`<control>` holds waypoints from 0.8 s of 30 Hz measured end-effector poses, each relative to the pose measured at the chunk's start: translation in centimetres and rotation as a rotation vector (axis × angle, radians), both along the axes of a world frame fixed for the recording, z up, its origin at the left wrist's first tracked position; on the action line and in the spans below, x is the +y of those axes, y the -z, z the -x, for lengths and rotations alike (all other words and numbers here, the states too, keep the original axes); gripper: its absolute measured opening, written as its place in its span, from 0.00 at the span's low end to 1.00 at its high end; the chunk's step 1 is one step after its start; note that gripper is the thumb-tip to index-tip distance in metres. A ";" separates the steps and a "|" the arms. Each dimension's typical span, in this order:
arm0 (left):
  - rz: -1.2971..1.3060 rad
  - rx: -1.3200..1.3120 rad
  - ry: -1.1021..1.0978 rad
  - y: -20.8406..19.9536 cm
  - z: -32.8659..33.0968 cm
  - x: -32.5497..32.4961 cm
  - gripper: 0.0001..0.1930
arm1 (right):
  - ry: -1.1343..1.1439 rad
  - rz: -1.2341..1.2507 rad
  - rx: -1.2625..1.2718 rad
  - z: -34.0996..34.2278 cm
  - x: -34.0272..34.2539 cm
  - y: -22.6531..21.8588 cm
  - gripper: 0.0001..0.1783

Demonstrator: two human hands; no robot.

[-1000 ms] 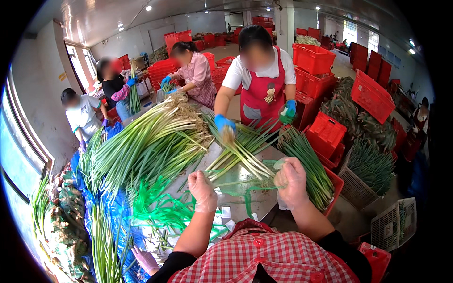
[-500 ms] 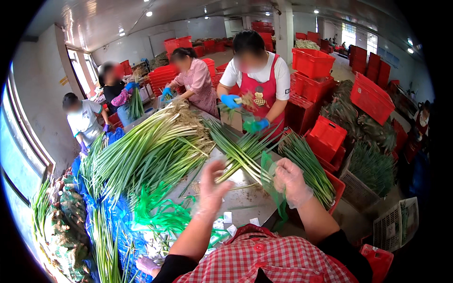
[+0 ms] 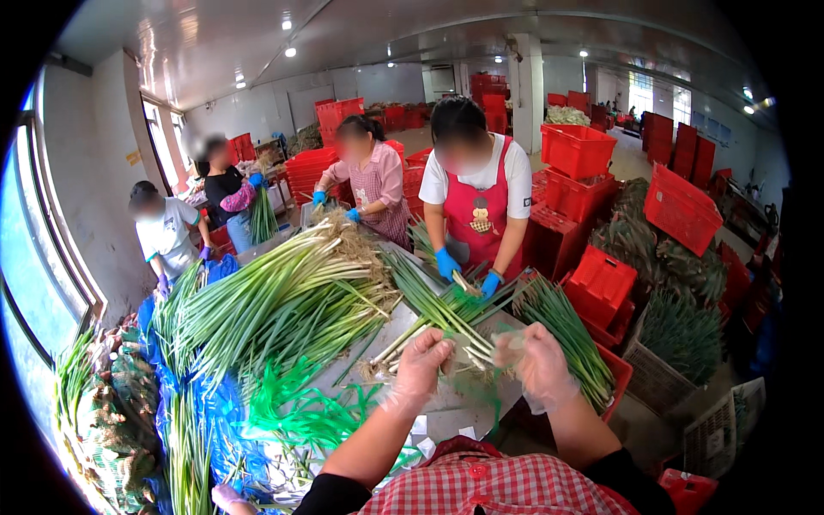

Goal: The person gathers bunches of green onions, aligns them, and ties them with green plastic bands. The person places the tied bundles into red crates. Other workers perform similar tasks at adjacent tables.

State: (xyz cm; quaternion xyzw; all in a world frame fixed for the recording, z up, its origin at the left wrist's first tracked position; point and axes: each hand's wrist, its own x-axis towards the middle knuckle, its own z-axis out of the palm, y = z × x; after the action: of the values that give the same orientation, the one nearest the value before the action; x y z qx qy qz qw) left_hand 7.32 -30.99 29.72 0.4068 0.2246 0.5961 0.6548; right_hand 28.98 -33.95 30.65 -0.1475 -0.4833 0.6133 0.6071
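Note:
Both my hands wear thin clear gloves and are raised over the near edge of the metal table. My right hand [image 3: 542,365] grips one side of a green mesh bag [image 3: 487,390], blurred and see-through. My left hand [image 3: 418,367] has its fingers pinched at the other side of the mesh, which spans between the hands. Just beyond lie crossed bunches of green onions [image 3: 446,313], their white root ends near my fingers. A loose heap of green mesh bags [image 3: 300,403] is to the left of my left forearm.
A big pile of green onions [image 3: 275,296] covers the table's left side. At right, a red crate [image 3: 620,378] holds more onions. Across the table, a co-worker in a red apron [image 3: 476,210] handles an onion bunch. A gloved hand [image 3: 230,498] shows at lower left.
My left hand has moved right, from open to pinched at the mesh bag beside my right hand. The co-worker opposite has lowered both hands to the table. The view has tilted up slightly.

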 end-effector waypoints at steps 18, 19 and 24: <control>-0.014 -0.142 -0.080 0.4 0.3 -1.3 0.08 | 0.203 0.253 -0.130 2.2 -1.3 -1.8 0.06; 0.022 -0.149 -0.093 0.5 0.1 -1.2 0.08 | 0.267 0.264 -0.155 2.1 -1.3 -1.8 0.07; -0.133 -0.105 -0.287 2.2 0.5 -0.2 0.10 | 0.323 0.251 -0.114 1.8 -0.8 -1.3 0.06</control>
State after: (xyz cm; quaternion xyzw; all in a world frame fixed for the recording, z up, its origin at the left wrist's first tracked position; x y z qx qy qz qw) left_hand 6.86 -31.16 27.48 0.3813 0.2058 0.7176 0.5453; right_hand 27.23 -34.74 31.97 -0.3321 -0.4066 0.5541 0.6460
